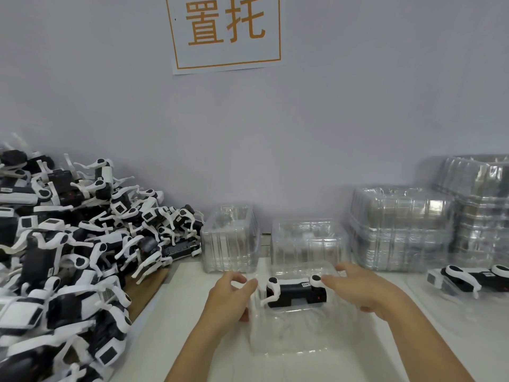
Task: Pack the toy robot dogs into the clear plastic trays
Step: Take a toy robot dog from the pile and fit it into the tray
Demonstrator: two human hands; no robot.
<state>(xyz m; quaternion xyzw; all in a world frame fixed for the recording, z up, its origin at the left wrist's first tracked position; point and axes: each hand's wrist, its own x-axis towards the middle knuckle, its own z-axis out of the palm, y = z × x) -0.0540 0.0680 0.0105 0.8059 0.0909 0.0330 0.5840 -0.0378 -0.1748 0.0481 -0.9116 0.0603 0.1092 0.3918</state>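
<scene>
Item: black-and-white toy robot dog (pixel 296 292), lying on its side in the clear moulded plastic tray (pixel 289 332) between my hands, on the white tabletop (pixel 192 312).

My left hand (pixel 230 297) holds the tray's left edge, fingers curled. My right hand (pixel 355 288) reaches over the dog's right end, fingers spread; I cannot tell whether it grips.

Left of my left hand: heap of loose robot dogs (pixel 71 244).

Beyond my hands: stacks of empty clear trays (pixel 399 230).

Right of my right hand: a packed dog (pixel 468 279).
</scene>
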